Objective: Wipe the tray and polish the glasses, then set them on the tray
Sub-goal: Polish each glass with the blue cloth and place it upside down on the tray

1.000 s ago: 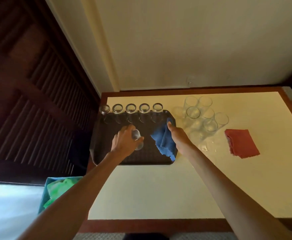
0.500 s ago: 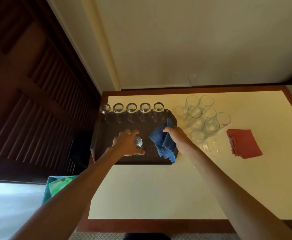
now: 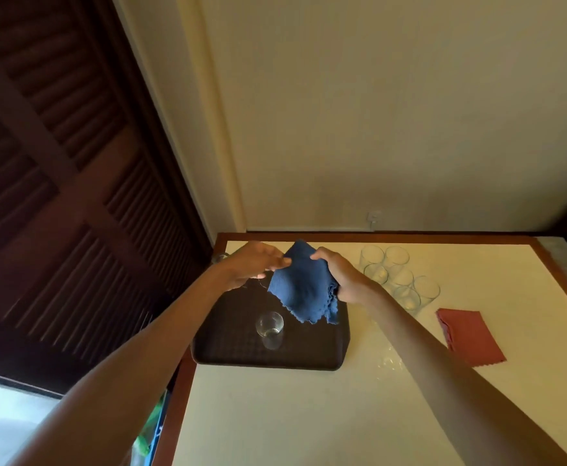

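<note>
My right hand (image 3: 340, 275) grips a blue cloth (image 3: 300, 287) and holds it up over the back of the dark tray (image 3: 235, 348). My left hand (image 3: 251, 264) reaches in from the left, and its fingertips pinch the cloth's left edge. One clear glass (image 3: 269, 326) stands upright alone on the middle of the tray, below the cloth, with neither hand on it. Of the row of glasses along the tray's back edge, only one (image 3: 221, 257) shows; my hands hide the others. Several more glasses (image 3: 398, 275) stand in a cluster on the table, right of the tray.
A folded red cloth (image 3: 470, 334) lies on the cream table (image 3: 309, 415) to the right of the glass cluster. A blue bin with green contents (image 3: 151, 428) sits below the table's left edge. Dark louvred doors stand at the left, a wall behind.
My left hand set the glass down on the tray and let go. Both hands rose toward the tray's back edge, and the blue cloth now hangs between them.
</note>
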